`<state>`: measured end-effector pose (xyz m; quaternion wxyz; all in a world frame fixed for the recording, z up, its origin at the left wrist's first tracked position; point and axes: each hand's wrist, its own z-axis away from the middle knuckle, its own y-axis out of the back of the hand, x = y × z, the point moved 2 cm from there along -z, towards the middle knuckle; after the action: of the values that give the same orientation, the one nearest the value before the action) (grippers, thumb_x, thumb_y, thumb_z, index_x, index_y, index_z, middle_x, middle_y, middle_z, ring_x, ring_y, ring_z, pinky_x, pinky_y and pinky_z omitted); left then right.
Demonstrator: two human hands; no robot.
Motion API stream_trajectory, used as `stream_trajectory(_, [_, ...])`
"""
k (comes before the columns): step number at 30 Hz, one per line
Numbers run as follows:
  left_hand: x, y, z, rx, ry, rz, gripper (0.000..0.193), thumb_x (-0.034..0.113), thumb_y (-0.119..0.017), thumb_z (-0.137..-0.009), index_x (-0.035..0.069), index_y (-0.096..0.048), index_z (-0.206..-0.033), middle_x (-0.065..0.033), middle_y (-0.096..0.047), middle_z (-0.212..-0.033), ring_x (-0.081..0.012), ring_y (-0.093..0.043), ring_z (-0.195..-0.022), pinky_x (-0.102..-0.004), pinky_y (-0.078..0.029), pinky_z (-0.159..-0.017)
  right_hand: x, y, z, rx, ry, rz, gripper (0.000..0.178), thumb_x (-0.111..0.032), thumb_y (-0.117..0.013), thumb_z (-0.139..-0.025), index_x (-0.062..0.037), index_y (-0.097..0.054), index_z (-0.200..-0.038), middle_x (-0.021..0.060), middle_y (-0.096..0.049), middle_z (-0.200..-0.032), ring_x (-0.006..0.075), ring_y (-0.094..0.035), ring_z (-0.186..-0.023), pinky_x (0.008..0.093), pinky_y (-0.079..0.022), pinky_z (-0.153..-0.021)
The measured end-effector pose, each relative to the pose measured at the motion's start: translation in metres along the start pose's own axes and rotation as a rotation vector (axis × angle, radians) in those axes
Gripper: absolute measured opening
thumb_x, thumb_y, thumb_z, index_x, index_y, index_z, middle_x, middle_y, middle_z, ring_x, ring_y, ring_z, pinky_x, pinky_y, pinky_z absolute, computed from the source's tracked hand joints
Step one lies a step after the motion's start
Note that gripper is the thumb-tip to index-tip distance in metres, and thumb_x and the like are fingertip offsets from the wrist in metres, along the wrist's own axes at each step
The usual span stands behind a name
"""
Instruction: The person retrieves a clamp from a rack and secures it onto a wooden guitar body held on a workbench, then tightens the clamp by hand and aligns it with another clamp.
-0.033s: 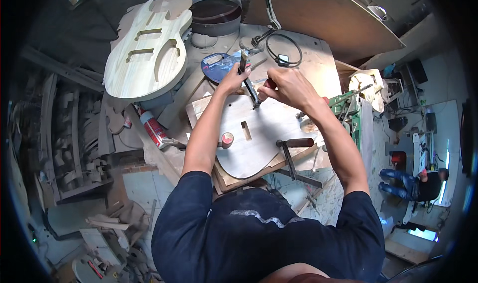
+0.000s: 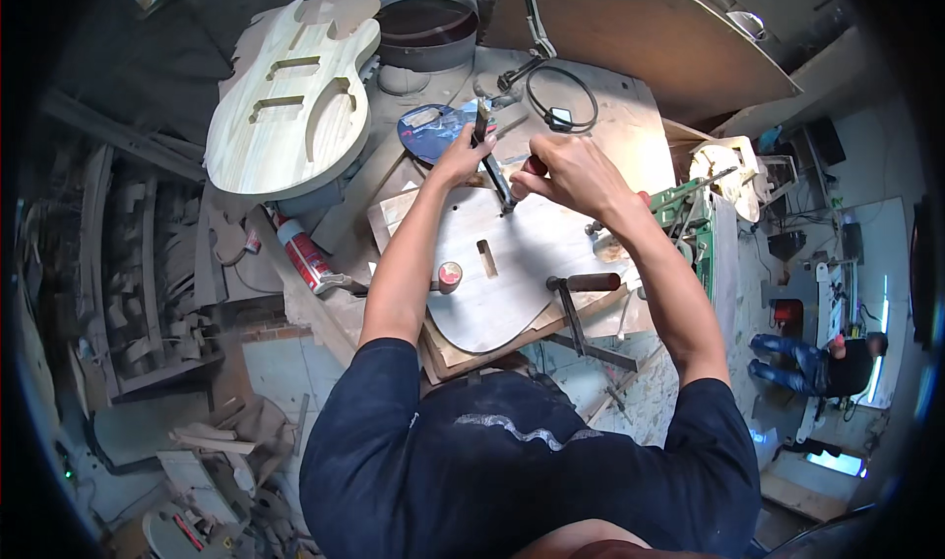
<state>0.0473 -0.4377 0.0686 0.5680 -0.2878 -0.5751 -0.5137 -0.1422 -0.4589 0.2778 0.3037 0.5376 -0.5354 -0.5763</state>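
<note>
A pale, flat wooden guitar body (image 2: pixel 482 308) with a small slot lies on a board on the workbench. At its far edge stands a dark metal bar clamp (image 2: pixel 495 175). My left hand (image 2: pixel 461 157) is closed round the clamp's bar. My right hand (image 2: pixel 571 173) grips the clamp's red handle, which shows partly beside the thumb. A second bar clamp (image 2: pixel 571 308) with a brown wooden handle sits at the body's near right edge. By my left forearm, a round red-ended handle (image 2: pixel 450 276) rises at the left edge of the body.
A larger guitar body (image 2: pixel 295 106) with cut pockets rests at the far left. A red and white bottle (image 2: pixel 303 254) lies left of my forearm. Beyond the hands are a blue disc (image 2: pixel 423 146) and a black looped cable (image 2: pixel 561 96). Green metal equipment (image 2: pixel 689 210) stands right; another person (image 2: pixel 827 364) is farther off.
</note>
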Motion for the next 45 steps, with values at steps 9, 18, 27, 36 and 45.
stream_trajectory(9, [0.014, 0.001, -0.003, 0.118, -0.286, -0.25, 0.045, 0.04, -0.061, -0.095, 0.003, -0.056, -0.119, -0.0233, -0.065, -0.109, -0.041, -0.061, -0.105, -0.0472, -0.046, -0.091, 0.0, -0.003, 0.007, 0.036, -0.027, -0.001, 0.038, -0.03, -0.075, -0.085, 0.0004, -0.055, -0.078, 0.0178, -0.065, -0.072, 0.0383, -0.065, -0.066, 0.0442, -0.052, -0.062])
stream_trajectory(18, [0.034, -0.01, -0.003, 0.212, -0.323, -0.226, 0.035, 0.032, -0.055, -0.099, -0.003, -0.056, -0.103, -0.0295, -0.066, -0.092, -0.0484, -0.062, -0.094, -0.0544, -0.046, -0.082, 0.002, 0.001, 0.017, -0.034, -0.04, -0.036, 0.033, -0.028, -0.073, -0.085, -0.0001, -0.055, -0.088, 0.0207, -0.065, -0.083, 0.0411, -0.066, -0.077, 0.0492, -0.052, -0.069])
stream_trajectory(27, [0.033, -0.02, -0.007, 0.6, -0.582, -0.413, 0.025, 0.022, -0.059, -0.095, -0.002, -0.059, -0.098, -0.0234, -0.063, -0.084, -0.0439, -0.059, -0.085, -0.0529, -0.045, -0.079, -0.005, -0.002, 0.016, -0.228, 0.007, -0.077, 0.014, -0.01, -0.069, -0.086, -0.0085, -0.064, -0.099, 0.0122, -0.061, -0.095, 0.0332, -0.065, -0.089, 0.0452, -0.053, -0.078])
stream_trajectory(36, [0.025, -0.009, -0.011, 0.665, -0.478, -0.182, 0.027, 0.025, -0.054, -0.099, -0.001, -0.057, -0.091, -0.0239, -0.062, -0.078, -0.0453, -0.06, -0.076, -0.0521, -0.045, -0.068, -0.007, 0.0, 0.007, -0.214, 0.097, -0.076, 0.01, -0.003, -0.065, -0.081, -0.002, -0.065, -0.092, 0.0171, -0.062, -0.09, 0.0381, -0.066, -0.088, 0.0463, -0.053, -0.077])
stream_trajectory(45, [0.025, -0.02, -0.013, 0.698, -0.414, -0.12, 0.018, 0.018, -0.063, -0.092, 0.001, -0.057, -0.093, -0.025, -0.065, -0.08, -0.047, -0.063, -0.078, -0.056, -0.045, -0.068, -0.004, -0.001, -0.001, -0.185, -0.056, 0.192, 0.041, -0.037, -0.065, -0.09, 0.0034, -0.064, -0.083, 0.0202, -0.065, -0.062, 0.0423, -0.067, -0.063, 0.0495, -0.055, -0.067])
